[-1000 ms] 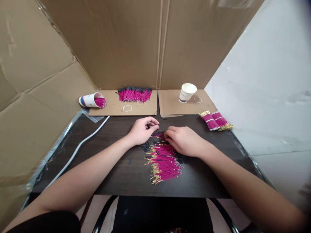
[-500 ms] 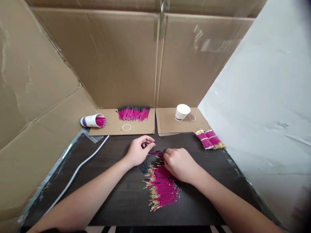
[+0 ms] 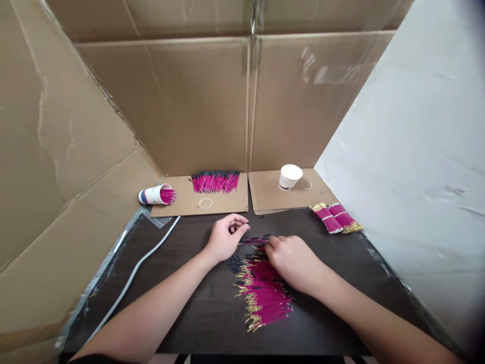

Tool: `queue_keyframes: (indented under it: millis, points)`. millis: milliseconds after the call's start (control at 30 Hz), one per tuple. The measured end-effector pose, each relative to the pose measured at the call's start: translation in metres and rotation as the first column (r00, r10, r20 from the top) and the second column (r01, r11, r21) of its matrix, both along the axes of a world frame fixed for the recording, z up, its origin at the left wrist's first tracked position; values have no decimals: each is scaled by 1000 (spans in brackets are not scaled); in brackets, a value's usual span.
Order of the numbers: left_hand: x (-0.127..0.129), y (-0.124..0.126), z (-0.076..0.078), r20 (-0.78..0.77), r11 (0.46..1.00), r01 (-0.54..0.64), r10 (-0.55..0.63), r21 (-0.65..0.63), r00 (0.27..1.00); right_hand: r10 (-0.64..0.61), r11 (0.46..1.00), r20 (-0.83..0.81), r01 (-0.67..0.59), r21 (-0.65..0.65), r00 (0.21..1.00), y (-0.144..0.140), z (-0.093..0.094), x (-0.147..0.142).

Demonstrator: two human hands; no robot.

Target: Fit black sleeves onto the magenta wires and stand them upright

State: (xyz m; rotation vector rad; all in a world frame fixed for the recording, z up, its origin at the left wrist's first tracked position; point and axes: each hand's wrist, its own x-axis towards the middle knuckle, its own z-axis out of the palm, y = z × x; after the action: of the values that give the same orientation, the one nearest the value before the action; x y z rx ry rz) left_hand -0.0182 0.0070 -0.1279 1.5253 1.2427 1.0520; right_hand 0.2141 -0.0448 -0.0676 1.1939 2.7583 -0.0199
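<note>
A person's left hand (image 3: 226,238) and right hand (image 3: 293,260) are meeting over a loose heap of magenta wires (image 3: 265,293) lying at the centre of the dark table (image 3: 189,303). The left hand is curling its fingers almost closed, thumb to fingertips, apparently pinching something too small to make out; the right hand is lying knuckles-up on the heap's 12 o'clock edge, fingers bent onto a single wire (image 3: 253,241) stretched between the two hands, though how firmly it is gripping cannot be told. Small black sleeves (image 3: 235,263) are lying scattered at the heap's 10 o'clock. These wires are looking featherlight, thin and springy, with gold tips that could bend or snag, so a fingertip pinch on the coloured insulation near one end seems the surest hold. At 12 o'clock a combed row of wires (image 3: 215,182) is resting on cardboard (image 3: 227,202), a tipped cup (image 3: 155,194) at 10 o'clock, banded bundles (image 3: 335,218) at 2 o'clock.
</note>
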Motion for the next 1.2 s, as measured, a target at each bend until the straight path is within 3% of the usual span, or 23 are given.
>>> queue_keyframes:
  millis: [167,367,467,567,667,733,900,1100,1200]
  points:
    - [6,1,-1,28,1000,-14,14,10,1000,25,998,1,-25,52,1000,-3,-9,4]
    - [24,15,-6,170,998,-57,55,5,984,43,991,-6,-41,131,999,-2,-23,5]
    - [37,31,-5,200,999,-22,27,-30,979,35,994,-28,-32,105,999,1,-21,7]
    - [48,55,2,170,998,-7,-2,54,985,45,999,-82,-43,32,996,2,-15,11]
    - [51,81,5,196,987,-95,69,128,978,32,999,-132,-35,-20,991,3,-12,15]
    - [48,91,3,235,986,-129,101,105,967,11,1000,-129,-15,-27,992,3,-12,16]
    - [38,93,-13,257,993,-63,36,98,966,-15,999,-88,11,-45,996,6,-12,14]
    - [45,95,-22,218,984,-56,18,168,976,-13,997,-33,11,-76,999,4,-7,9]
    - [46,96,-23,220,984,-54,15,172,975,1,998,-137,-9,-62,991,11,-4,11]
